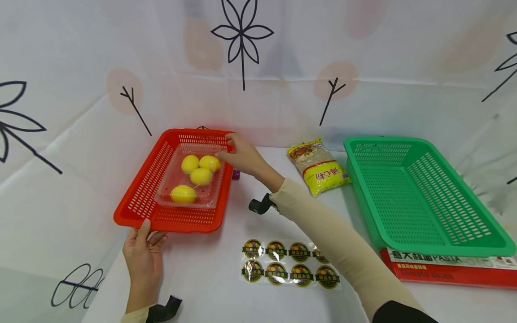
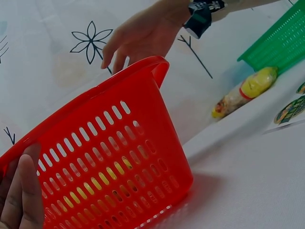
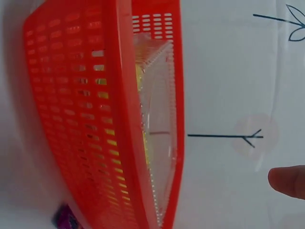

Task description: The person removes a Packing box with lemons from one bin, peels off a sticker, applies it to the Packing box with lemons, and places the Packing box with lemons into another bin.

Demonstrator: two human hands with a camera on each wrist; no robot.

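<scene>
At the left of the table, a red plastic basket (image 1: 186, 225) holds a clear plastic box (image 1: 210, 190) with several yellow lemons (image 1: 201, 176) inside. My left hand (image 1: 144, 258) grips the basket's near-left rim, thumb on top and fingers beneath; in the left wrist view its fingers (image 2: 29, 191) lie along the basket wall. Over the far right corner is my right hand (image 1: 246, 155), with relaxed fingers spread beside the rim. The right wrist view shows its thumb (image 3: 288, 181) apart from the basket.
A yellow pasta bag (image 1: 319, 167) lies beside a green basket (image 1: 428, 249), which sits partly over a red pasta box (image 1: 448, 272). A sheet of round stickers (image 1: 288, 264) lies in front. Behind the red basket's right side is a small purple item (image 1: 236, 174). Patterned cloth (image 1: 282, 103) hangs behind.
</scene>
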